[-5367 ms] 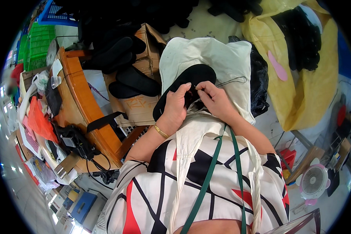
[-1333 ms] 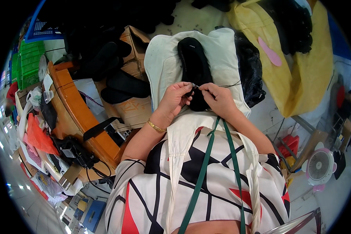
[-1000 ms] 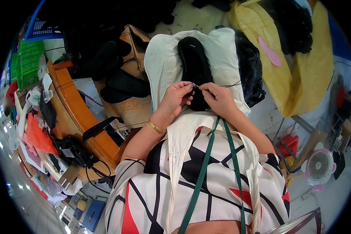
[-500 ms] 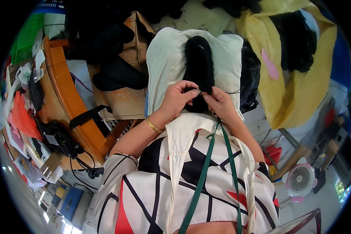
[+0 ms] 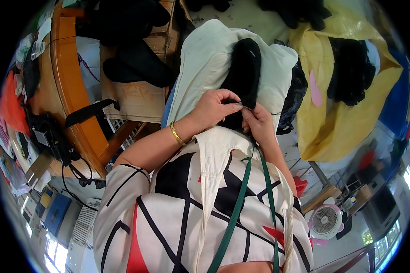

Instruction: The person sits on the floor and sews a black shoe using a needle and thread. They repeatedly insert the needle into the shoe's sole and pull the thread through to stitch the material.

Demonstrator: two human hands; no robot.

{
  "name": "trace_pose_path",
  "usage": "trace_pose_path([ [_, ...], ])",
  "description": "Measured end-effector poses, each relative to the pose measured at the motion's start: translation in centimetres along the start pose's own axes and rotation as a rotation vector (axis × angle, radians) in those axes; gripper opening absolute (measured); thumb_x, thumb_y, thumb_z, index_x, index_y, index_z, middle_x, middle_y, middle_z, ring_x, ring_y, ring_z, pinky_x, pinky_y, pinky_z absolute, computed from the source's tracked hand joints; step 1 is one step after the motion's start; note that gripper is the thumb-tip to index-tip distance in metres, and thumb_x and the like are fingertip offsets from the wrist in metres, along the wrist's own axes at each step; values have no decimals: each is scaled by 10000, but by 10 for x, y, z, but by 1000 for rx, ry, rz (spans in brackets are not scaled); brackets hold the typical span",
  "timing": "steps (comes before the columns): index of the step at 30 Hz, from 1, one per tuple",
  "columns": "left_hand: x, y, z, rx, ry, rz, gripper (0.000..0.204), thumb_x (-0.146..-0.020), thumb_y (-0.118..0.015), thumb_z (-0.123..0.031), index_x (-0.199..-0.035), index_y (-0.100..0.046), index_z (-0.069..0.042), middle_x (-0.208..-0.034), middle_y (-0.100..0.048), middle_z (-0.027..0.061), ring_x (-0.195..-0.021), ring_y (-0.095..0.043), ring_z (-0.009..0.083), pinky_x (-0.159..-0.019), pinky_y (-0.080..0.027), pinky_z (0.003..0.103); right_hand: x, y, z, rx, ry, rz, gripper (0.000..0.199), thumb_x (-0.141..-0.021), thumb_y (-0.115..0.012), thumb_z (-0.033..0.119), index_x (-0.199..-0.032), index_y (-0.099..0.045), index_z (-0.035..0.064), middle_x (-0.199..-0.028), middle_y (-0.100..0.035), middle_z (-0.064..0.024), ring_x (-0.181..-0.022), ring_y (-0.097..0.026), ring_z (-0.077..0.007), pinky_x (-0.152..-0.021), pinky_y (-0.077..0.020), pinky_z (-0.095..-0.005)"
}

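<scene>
over at the far left, a curved wooden table edge (image 5: 73,98) carries black straps and cables, and beside it a cardboard box (image 5: 132,91) holds dark shoe pieces (image 5: 136,68). moving toward the middle, a cream cloth (image 5: 205,63) is draped over the person's lap, and on it lies the black shoe upper (image 5: 245,68). its long axis runs away from the body, near end at the hands and far end pointing to the top of the view. the left hand (image 5: 212,109), with a gold bangle (image 5: 176,134) on its wrist, is curled with fingertips (image 5: 234,105) pinched on the near edge of the upper. the right hand (image 5: 258,123) sits just right of it and slightly nearer the body, fingers bent and also pinched at that same edge, so the two hands touch or nearly touch. a thin dark thread seems to run off to the right from the pinch point, though it is too fine to be sure. both hands are about equally close; the upper stretches straight ahead from the fingers. farther right, a yellow cloth (image 5: 328,113) holds more black pieces (image 5: 348,68), and a small white and pink fan (image 5: 325,220) stands on the floor at the lower right.
</scene>
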State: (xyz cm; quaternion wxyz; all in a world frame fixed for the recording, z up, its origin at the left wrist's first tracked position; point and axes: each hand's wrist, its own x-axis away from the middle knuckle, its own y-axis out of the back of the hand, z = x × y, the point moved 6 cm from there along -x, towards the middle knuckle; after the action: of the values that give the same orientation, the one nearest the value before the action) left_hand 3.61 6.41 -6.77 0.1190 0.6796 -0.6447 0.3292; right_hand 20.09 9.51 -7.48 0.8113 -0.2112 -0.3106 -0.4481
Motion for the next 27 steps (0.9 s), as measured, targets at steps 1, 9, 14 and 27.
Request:
trace_pose_path([
  [1,0,0,0,-16,-5,-3,155,-903,-734,-134,-997,-695,-17,-713,-595,-37,-567,-484,23,-489,-398,185,1,-1,2,11,26,9,123,-1005,-601,152,-1089,-647,74,-692,-552,50,-572,-504,-34,-512,-422,-196],
  [9,-1,-2,3,15,-22,19,157,-929,-710,-152,-1012,-683,-22,-729,-615,-30,-559,-495,25,-484,-401,188,4,5,3,107,155,75,217,-1001,-553,73,-1203,-631,82,-732,-476,97,-621,-385,-18,-556,-329,-193],
  [14,-2,-2,5,45,-14,24,157,-931,-707,-153,-1015,-684,-23,-746,-631,-19,-559,-502,27,-484,-407,187,4,7,1,95,132,94,235,-1000,-549,69,-1222,-623,87,-737,-454,99,-633,-377,-17,-565,-326,-190],
  [27,-4,1,8,40,70,29,171,-911,-731,-148,-1019,-699,-20,-730,-617,-20,-539,-482,26,-468,-398,188,0,1,1,-50,74,93,187,-1014,-553,104,-1181,-619,54,-676,-564,26,-545,-515,-47,-509,-442,-204],
])
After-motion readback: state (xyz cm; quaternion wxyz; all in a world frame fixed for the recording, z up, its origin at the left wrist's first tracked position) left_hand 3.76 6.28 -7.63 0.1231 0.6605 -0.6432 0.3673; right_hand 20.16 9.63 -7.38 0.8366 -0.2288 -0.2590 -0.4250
